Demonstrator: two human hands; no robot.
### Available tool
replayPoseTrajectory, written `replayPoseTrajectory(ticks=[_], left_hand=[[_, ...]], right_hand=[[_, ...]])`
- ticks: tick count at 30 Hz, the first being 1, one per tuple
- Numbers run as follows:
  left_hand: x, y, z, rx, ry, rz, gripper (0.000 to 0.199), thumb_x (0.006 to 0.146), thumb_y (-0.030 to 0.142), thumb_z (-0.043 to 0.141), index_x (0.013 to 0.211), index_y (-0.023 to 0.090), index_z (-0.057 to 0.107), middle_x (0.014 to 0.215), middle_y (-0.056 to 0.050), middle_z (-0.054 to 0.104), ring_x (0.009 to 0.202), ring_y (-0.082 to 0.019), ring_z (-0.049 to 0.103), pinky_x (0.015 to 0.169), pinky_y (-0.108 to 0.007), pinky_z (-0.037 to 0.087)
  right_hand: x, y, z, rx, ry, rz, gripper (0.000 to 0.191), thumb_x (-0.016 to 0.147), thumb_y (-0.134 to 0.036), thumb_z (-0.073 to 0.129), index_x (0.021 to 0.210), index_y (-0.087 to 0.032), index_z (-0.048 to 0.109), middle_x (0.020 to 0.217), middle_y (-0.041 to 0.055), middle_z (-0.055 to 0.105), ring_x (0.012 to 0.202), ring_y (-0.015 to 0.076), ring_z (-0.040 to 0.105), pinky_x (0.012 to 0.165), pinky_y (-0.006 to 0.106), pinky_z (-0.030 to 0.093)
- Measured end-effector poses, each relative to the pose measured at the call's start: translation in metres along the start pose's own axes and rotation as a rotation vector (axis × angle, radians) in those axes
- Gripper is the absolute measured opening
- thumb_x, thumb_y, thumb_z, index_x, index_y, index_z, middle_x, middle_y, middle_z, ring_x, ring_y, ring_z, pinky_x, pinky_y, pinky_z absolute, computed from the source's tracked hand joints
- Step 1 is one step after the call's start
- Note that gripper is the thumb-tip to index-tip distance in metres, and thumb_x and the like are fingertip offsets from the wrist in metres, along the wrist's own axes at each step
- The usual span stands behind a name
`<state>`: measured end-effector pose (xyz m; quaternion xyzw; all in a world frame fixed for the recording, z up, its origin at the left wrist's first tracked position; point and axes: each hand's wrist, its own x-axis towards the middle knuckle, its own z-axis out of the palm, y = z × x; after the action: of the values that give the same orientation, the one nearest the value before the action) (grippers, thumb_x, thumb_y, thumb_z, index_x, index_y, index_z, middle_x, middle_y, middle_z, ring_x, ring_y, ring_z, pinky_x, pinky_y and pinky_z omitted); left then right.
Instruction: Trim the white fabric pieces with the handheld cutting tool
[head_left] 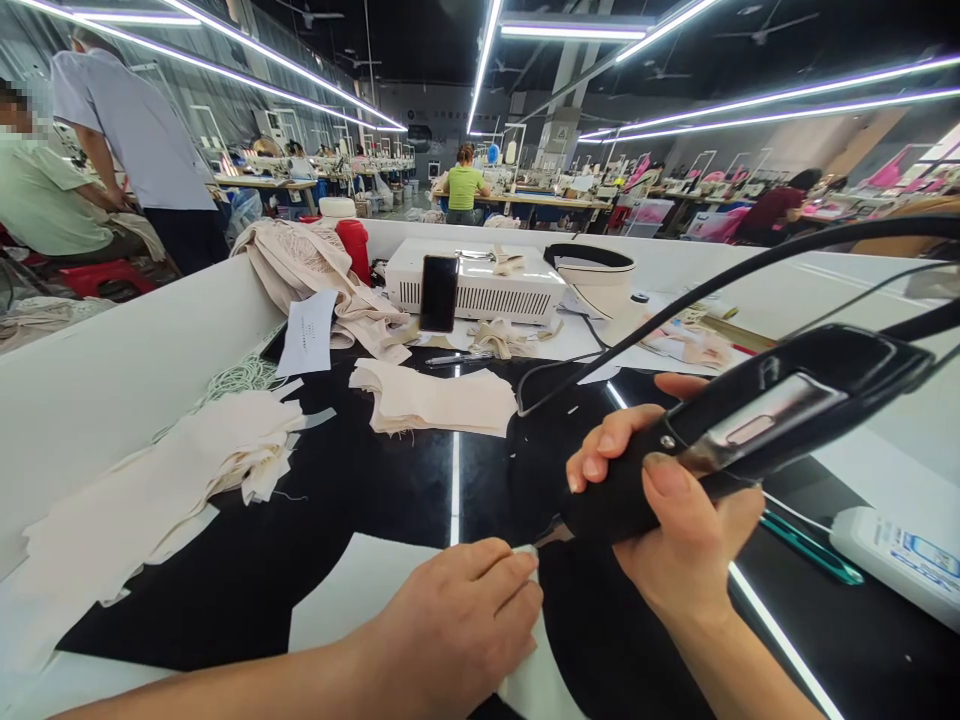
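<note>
we see the black handheld tool [750, 415] slantwise across our right hand [686, 530], its body clamped between the thumb on the near side and fingers curled around the far side, a metal lever [761, 425] along its face just beyond the thumb. its narrow metal tip [556, 533] clears the grip and points down and left to the edge of a pale piece [529, 551], right beside the fingertips of our left hand [457, 620]. whether tip and edge touch, we cannot tell. the left hand's fingers are drawn together, pinching that pale piece, which pokes out slightly past them. beneath, a white panel [352, 585] spreads over the glossy black tabletop [352, 490]; whether panel and piece are one cloth, we cannot tell.

above the tool, a black cable [825, 237] arcs across the right of our view. past our right hand, a teal implement [814, 548] lies near a white bottle [892, 555]. ahead of our hands sits a stack of cream pieces [435, 398], a pen [459, 358] just behind it; to the left sprawls a larger cream pile [165, 480], with pale green cords [240, 376] and a printed slip [307, 335] near its far end. farther back, a dark-screened phone [439, 293] stands upright before a vented white box [480, 285]. beyond, a co-worker in yellow-green [466, 187] faces away.
</note>
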<state>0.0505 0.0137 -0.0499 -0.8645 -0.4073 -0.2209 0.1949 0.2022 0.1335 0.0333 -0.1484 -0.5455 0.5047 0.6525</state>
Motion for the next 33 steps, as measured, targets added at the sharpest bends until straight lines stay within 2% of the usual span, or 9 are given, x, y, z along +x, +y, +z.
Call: replayPoseTrajectory(ticks=[4, 11, 15, 21, 26, 30, 33], left_hand=[[-0.0007, 0.0020, -0.0016, 0.045, 0.000, 0.007, 0.021, 0.121, 0.023, 0.062, 0.120, 0.009, 0.077, 0.126, -0.011, 0.084, 0.113, -0.019, 0.078, 0.111, -0.031, 0.057], [-0.0005, 0.0034, -0.0044, 0.027, 0.091, -0.049, 0.023, 0.121, 0.021, 0.057, 0.118, 0.010, 0.078, 0.121, -0.009, 0.085, 0.107, -0.019, 0.079, 0.104, -0.029, 0.060], [-0.0020, 0.0037, -0.0030, 0.032, 0.064, -0.040, 0.023, 0.121, 0.021, 0.058, 0.121, 0.009, 0.077, 0.125, -0.011, 0.085, 0.110, -0.020, 0.079, 0.106, -0.030, 0.061], [-0.0010, 0.0045, -0.0042, 0.041, 0.094, -0.037, 0.024, 0.121, 0.020, 0.057, 0.119, 0.008, 0.078, 0.122, -0.011, 0.086, 0.108, -0.020, 0.079, 0.107, -0.029, 0.061], [0.0003, 0.0059, -0.0032, 0.057, 0.100, -0.028, 0.023, 0.120, 0.018, 0.058, 0.117, 0.008, 0.080, 0.120, -0.011, 0.087, 0.107, -0.020, 0.080, 0.109, -0.030, 0.061], [0.0004, 0.0059, -0.0006, 0.046, 0.155, -0.041, 0.026, 0.120, 0.017, 0.056, 0.116, 0.008, 0.080, 0.118, -0.011, 0.087, 0.106, -0.020, 0.081, 0.108, -0.029, 0.062], [-0.0004, 0.0058, -0.0008, 0.062, 0.151, -0.042, 0.027, 0.120, 0.017, 0.056, 0.116, 0.008, 0.081, 0.117, -0.010, 0.088, 0.106, -0.020, 0.081, 0.106, -0.029, 0.063]], right_hand=[[0.0004, 0.0019, 0.0002, 0.019, -0.009, -0.017, 0.047, 0.090, -0.044, 0.100, 0.128, -0.033, 0.074, 0.083, -0.0048, 0.072, 0.059, 0.0174, 0.068, 0.051, 0.031, 0.062], [0.0037, -0.0020, 0.0026, 0.050, 0.014, -0.009, 0.049, 0.087, -0.041, 0.103, 0.127, -0.031, 0.078, 0.081, -0.0040, 0.074, 0.060, 0.0167, 0.067, 0.051, 0.029, 0.065], [0.0064, -0.0063, 0.0029, 0.055, 0.047, -0.024, 0.048, 0.085, -0.040, 0.104, 0.125, -0.030, 0.080, 0.079, -0.0037, 0.075, 0.059, 0.0172, 0.067, 0.049, 0.029, 0.064], [0.0021, -0.0047, 0.0032, 0.052, 0.013, -0.012, 0.048, 0.087, -0.039, 0.103, 0.127, -0.031, 0.079, 0.081, -0.0041, 0.075, 0.060, 0.0159, 0.068, 0.050, 0.028, 0.065], [-0.0018, -0.0033, 0.0033, 0.046, -0.012, -0.029, 0.034, 0.090, -0.039, 0.102, 0.116, -0.028, 0.081, 0.082, -0.0036, 0.075, 0.061, 0.0143, 0.069, 0.052, 0.026, 0.065], [-0.0023, -0.0024, 0.0029, 0.036, -0.009, -0.021, 0.039, 0.092, -0.036, 0.101, 0.124, -0.029, 0.079, 0.083, -0.0040, 0.075, 0.062, 0.0147, 0.070, 0.054, 0.027, 0.066], [-0.0024, -0.0013, 0.0035, 0.041, 0.001, -0.015, 0.040, 0.092, -0.034, 0.101, 0.125, -0.029, 0.078, 0.083, -0.0040, 0.076, 0.063, 0.0148, 0.070, 0.054, 0.027, 0.066]])
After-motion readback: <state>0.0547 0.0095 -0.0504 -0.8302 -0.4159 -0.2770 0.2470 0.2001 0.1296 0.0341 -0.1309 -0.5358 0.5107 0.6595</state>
